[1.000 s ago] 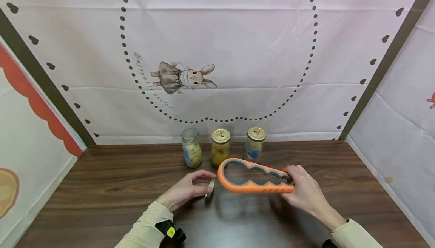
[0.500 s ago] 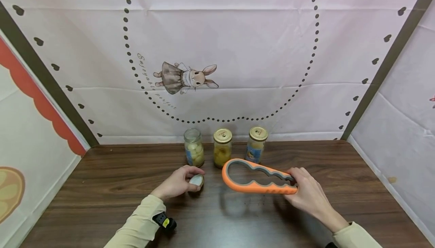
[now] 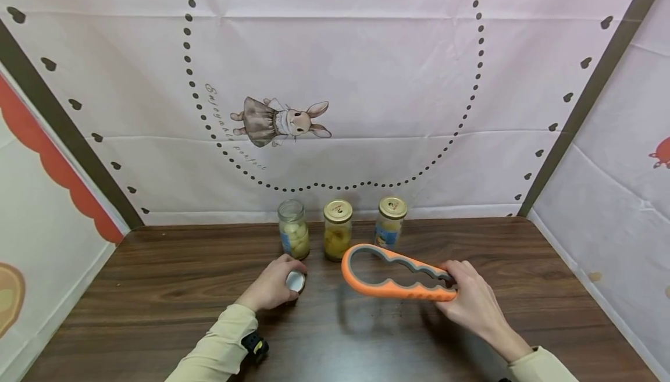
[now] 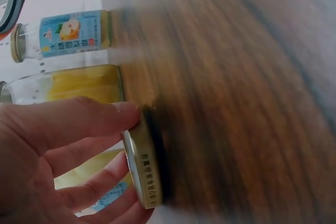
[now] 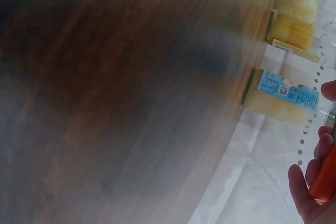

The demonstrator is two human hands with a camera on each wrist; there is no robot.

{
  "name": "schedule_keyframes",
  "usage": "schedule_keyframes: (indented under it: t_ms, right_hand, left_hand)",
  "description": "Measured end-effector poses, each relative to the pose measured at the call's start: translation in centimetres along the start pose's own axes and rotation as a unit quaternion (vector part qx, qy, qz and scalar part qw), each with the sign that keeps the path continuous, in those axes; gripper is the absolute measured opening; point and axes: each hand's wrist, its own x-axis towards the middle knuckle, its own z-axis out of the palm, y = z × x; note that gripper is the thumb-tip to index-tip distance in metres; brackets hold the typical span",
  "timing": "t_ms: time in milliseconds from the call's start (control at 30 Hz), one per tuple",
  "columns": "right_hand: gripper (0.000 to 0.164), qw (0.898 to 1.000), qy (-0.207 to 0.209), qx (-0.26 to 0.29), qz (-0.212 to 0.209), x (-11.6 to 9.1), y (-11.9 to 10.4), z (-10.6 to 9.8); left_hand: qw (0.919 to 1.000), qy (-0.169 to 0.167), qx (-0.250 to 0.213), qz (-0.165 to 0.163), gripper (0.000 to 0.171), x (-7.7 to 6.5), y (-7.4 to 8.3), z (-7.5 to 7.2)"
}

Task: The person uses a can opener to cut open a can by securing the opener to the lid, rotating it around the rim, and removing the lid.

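Observation:
My left hand (image 3: pixel 271 284) pinches a gold metal jar lid (image 4: pixel 145 169) between thumb and fingers, close over the table. Its white inner face shows in the head view. Just behind that hand is an uncapped glass jar (image 3: pixel 294 234) of pale fruit pieces. Off to the right, my right hand (image 3: pixel 468 300) grips the handle ends of an orange and grey jar opener (image 3: pixel 400 291), raised above the table with its loop pointing left. Only some fingers and a bit of orange handle (image 5: pixel 326 174) show in the right wrist view.
Two jars with gold lids stand at the back: one of yellow fruit (image 3: pixel 337 234) in the middle and one with a blue label (image 3: pixel 387 234) to its right, partly behind the opener. A printed cloth (image 3: pixel 387 79) hangs behind the dark wooden table (image 3: pixel 173 289).
The left hand has moved left with the lid, which has turned from edge-on to show its white inside. The right hand and jar opener have stayed nearly still.

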Motion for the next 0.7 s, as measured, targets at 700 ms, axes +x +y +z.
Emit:
schedule_keyframes:
  t_ms: [700]
  right_hand:
    - [0.037,1.0,0.003,0.006,0.008,-0.26,0.66,-0.08]
  left_hand:
    - [0.9987,0.044,0.026,0.009,0.041,0.08,-0.64,0.81]
